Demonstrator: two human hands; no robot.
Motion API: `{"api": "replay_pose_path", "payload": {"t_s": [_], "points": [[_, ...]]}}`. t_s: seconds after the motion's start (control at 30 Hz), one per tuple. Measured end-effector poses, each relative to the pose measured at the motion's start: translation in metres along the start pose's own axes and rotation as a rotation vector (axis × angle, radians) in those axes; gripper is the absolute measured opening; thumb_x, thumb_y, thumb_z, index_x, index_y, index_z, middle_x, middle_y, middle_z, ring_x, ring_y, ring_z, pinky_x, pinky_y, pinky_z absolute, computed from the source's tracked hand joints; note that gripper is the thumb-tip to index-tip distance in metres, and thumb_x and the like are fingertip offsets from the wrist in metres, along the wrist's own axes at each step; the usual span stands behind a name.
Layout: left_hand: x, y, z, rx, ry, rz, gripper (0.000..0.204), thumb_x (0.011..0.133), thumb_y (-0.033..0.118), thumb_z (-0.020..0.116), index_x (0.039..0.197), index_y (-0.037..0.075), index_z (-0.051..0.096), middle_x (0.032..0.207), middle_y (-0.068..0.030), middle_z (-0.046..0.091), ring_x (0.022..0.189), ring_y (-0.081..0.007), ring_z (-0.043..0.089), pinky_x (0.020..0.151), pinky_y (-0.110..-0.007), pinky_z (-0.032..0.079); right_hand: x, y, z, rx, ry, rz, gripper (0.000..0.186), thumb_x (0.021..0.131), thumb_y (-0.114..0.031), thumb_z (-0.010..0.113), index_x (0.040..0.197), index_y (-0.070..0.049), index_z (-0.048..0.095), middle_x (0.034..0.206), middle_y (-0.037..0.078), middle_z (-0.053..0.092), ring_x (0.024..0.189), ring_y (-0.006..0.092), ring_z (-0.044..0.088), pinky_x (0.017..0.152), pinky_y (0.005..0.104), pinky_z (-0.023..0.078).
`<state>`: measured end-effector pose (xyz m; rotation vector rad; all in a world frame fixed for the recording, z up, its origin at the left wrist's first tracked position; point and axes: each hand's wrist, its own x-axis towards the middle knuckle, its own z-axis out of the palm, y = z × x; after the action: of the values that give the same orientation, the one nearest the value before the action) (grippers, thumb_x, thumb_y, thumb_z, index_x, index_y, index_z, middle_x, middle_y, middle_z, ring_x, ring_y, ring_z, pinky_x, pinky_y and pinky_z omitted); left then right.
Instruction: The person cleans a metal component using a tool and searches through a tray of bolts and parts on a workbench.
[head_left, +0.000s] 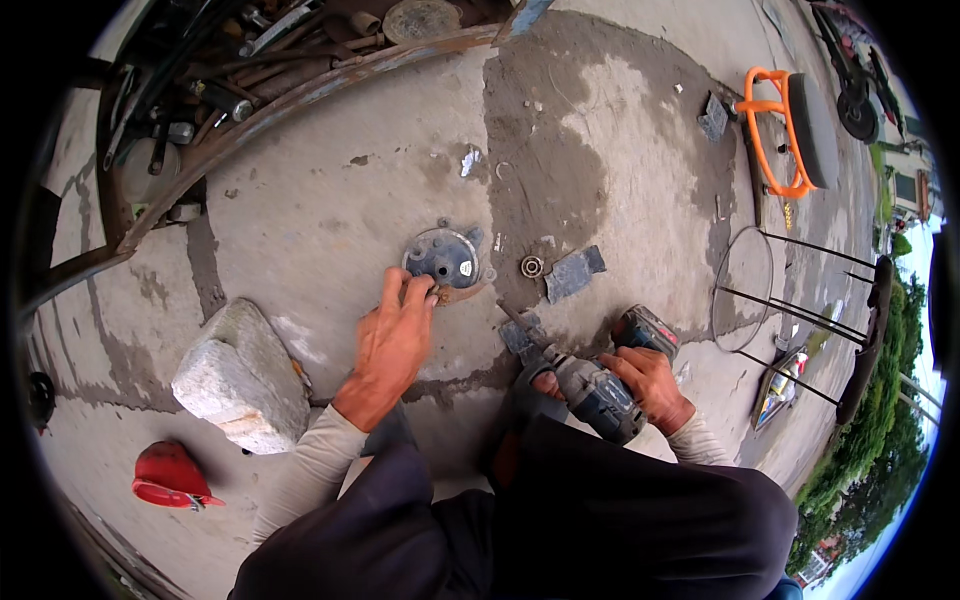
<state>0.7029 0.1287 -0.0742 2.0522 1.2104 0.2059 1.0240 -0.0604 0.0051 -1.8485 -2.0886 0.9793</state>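
A round grey metal brake plate [455, 250] lies flat on the concrete in front of me, with a rusty lever [462, 293] at its near edge. My left hand [388, 338] reaches down to that edge, thumb and fingers pinched around the lever's end; whatever small part sits between the fingertips is mostly hidden. In my right hand [645, 382] is a cordless drill [597, 398], its long bit pointing up and left toward the plate, apart from it. A ring-shaped bearing [532, 266] rests right of the plate, beside a dark flat scrap [575, 274].
At the upper left, a rusty metal-edged tray [300, 95] holds many tools. A big pale stone [243, 380] and a red rounded object [172, 475] are left of me. To the right stand an orange-framed stool [780, 130] and a dark-seated metal stool [868, 340].
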Motion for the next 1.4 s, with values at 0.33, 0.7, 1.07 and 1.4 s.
{"api": "replay_pose_path", "payload": {"t_s": [0.33,0.7,1.07,1.4], "points": [[-0.005,-0.017,0.002,0.276,0.172,0.188,0.020,0.096,0.013,0.069,0.113,0.009,0.060,0.110,-0.0096,0.059,0.074,-0.0317,0.071,0.063,-0.044,0.058,0.039,-0.018,0.020,-0.395,-0.090,-0.391,0.030,0.085,-0.016,0.067,0.114,-0.008,0.065,0.085,0.003,0.056,0.078,0.0186,0.061,0.070,0.0332,0.048],[0.007,-0.013,-0.010,0.101,0.225,-0.104,0.020,0.094,0.010,0.068,0.112,0.010,0.059,0.110,-0.0079,0.060,0.091,-0.0320,0.071,0.072,-0.045,0.058,0.039,-0.023,0.033,-0.388,-0.160,-0.336,0.031,0.096,-0.024,0.067,0.123,-0.009,0.063,0.095,0.006,0.057,0.091,0.0215,0.062,0.083,0.0364,0.047],[-0.002,-0.004,-0.033,0.252,0.130,0.186,0.051,0.079,0.018,0.083,0.124,0.006,0.063,0.123,-0.0117,0.059,0.116,-0.0335,0.057,0.092,-0.044,0.051,0.100,-0.056,-0.024,-0.002,-0.265,-0.060,0.061,0.084,-0.019,0.082,0.138,-0.002,0.057,0.130,0.017,0.061,0.123,0.0380,0.061,0.101,0.0456,0.051],[0.018,-0.014,-0.022,0.070,0.056,0.299,0.048,0.075,0.007,0.083,0.118,0.001,0.062,0.123,-0.0135,0.058,0.113,-0.0357,0.057,0.093,-0.045,0.051,0.184,-0.055,0.043,-0.137,0.072,-0.122,0.080,0.085,-0.022,0.083,0.152,-0.003,0.043,0.149,0.019,0.049,0.126,0.0410,0.061,0.104,0.0460,0.053]]}}
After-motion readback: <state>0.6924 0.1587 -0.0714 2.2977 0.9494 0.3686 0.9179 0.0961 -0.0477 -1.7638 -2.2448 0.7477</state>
